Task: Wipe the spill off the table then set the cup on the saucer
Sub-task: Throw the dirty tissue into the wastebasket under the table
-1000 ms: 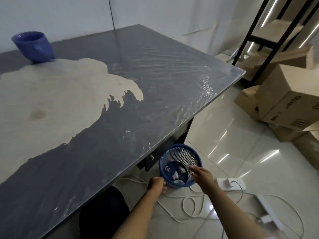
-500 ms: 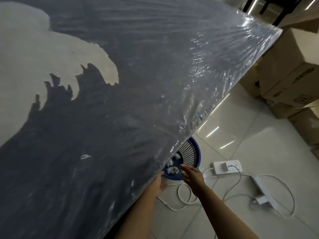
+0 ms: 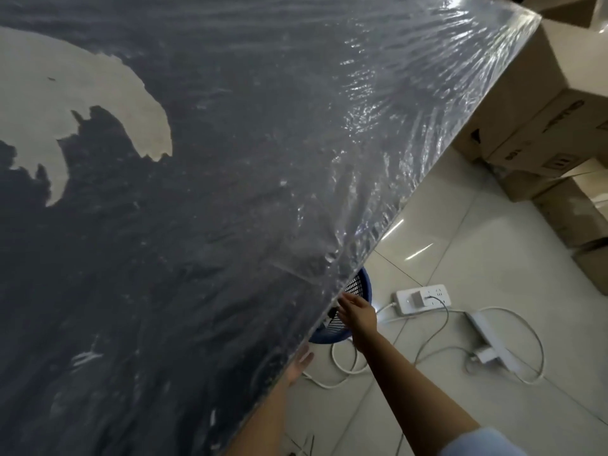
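Observation:
The dark table (image 3: pixel 230 225), wrapped in clear plastic film, fills most of the view. A pale beige patch (image 3: pixel 65 103) covers its upper left part. Neither cup nor saucer is in view. My right hand (image 3: pixel 357 312) reaches down past the table edge with its fingers straight, over the rim of a blue mesh basket (image 3: pixel 358 287) on the floor. My left hand (image 3: pixel 301 363) is mostly hidden under the table edge; only a few relaxed fingers show, and they hold nothing that I can see.
A white power strip (image 3: pixel 422 297) and a second white adapter (image 3: pixel 490 343) lie on the tiled floor with looping white cables (image 3: pixel 339 366). Cardboard boxes (image 3: pixel 543 126) are stacked at the right, close to the table's corner.
The view has dropped and closed in on the table, so the blue cup has gone out of sight. Both hands stay at the basket, which the table edge now hides more.

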Available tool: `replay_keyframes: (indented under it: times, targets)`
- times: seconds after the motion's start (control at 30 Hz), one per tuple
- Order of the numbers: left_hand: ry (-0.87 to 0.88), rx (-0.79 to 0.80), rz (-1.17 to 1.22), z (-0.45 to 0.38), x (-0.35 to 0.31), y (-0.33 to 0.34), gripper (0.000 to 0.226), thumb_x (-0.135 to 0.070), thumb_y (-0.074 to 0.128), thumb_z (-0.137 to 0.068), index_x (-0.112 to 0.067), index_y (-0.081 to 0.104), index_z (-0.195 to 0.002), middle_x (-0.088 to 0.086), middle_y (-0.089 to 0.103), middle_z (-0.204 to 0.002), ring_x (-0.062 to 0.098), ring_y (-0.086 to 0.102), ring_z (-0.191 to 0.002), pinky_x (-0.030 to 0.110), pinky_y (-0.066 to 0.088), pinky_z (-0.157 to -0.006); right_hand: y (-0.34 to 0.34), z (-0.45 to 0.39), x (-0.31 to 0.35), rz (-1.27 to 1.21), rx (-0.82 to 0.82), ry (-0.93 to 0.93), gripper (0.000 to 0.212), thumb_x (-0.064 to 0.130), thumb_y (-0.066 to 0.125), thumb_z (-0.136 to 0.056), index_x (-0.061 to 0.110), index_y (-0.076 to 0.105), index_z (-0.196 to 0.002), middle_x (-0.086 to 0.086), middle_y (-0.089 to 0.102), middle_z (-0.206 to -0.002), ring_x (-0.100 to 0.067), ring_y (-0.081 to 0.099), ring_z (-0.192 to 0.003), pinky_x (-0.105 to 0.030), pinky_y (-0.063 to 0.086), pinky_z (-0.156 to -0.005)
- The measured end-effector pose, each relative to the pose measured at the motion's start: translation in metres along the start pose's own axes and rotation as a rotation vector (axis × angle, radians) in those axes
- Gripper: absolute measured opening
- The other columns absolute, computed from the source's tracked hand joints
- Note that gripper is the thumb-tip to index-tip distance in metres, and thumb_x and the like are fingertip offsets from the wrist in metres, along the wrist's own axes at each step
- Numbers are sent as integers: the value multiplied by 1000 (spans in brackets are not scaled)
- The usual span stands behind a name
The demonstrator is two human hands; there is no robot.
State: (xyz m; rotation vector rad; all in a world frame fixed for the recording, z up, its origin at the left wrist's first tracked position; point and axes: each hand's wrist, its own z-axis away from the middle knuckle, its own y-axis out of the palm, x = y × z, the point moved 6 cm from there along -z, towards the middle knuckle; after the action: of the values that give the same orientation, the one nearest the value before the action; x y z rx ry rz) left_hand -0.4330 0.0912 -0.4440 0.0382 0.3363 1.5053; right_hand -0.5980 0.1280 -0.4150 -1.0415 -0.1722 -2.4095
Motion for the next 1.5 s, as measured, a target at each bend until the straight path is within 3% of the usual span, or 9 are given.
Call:
replay_keyframes:
  times: [0.2,0.37,0.5,0.63,0.73,0.83,1.1,1.37,1.5]
  targets:
    - [25,45,-117,11,0,-8,50,-28,43,-101,-8,38,-146,15,36,-153,31,31,-142,46,29,-116,-5,2,0,70,-62,-27,22,7,64,-92,-3,69,-111,-22,68,-103,-27,61,-86,-39,55,-81]
    - [64,27,-230,40,-15,0,52,-33,49,-96,-9,45,-142,15,45,-147,33,40,-138,41,39,-107,-6,22,8,89,-46,-62,20,9,67,-90,-4,70,-105,-17,67,-88,-21,59,-71,-29,52,-65]
    - [102,32,-393,79,-27,17,47,-30,40,-101,-5,44,-141,16,49,-142,31,48,-128,35,43,-96,-6,43,28,232,-34,-175,24,22,76,-84,-2,74,-87,-13,70,-78,-21,63,-72,-36,55,-72]
    - [149,9,-537,120,-39,34,45,-27,38,-103,-4,43,-142,13,50,-143,29,51,-127,35,45,-99,-6,72,53,356,-41,-306,39,38,74,-83,3,67,-68,-8,65,-62,-17,58,-60,-30,49,-63]
    - [265,54,-595,154,-45,44,36,-25,40,-102,-5,52,-129,12,60,-128,23,60,-96,32,46,-83,-5,97,71,395,12,-403,22,21,59,-96,4,72,-90,-12,72,-88,-19,63,-77,-33,51,-73]
    - [414,81,-674,191,-53,54,17,-16,39,-100,-10,53,-91,7,59,-92,13,45,-61,24,38,-54,-10,126,94,414,46,-557,23,4,54,-92,10,71,-107,-3,71,-104,-17,63,-93,-19,47,-73]
    - [810,191,-811,300,-76,96,13,-22,44,-99,-13,53,-104,-4,59,-81,10,50,-63,22,37,-54,-22,213,185,223,-57,-919,15,16,56,-93,25,67,-98,0,71,-93,-24,68,-75,-39,56,-73]
    - [1101,358,-755,433,-94,113,22,-23,41,-100,-11,59,-104,0,65,-83,8,61,-58,24,43,-58,-18,330,280,-50,-105,-1188,19,30,51,-84,24,68,-92,0,71,-86,-7,61,-64,-24,51,-62]
    - [1254,283,-738,496,-120,89,31,-21,38,-101,-3,61,-113,15,68,-103,7,59,-55,23,42,-55,9,381,312,-64,6,-1249,19,20,50,-87,20,68,-92,4,69,-83,-26,64,-73,-42,53,-72]
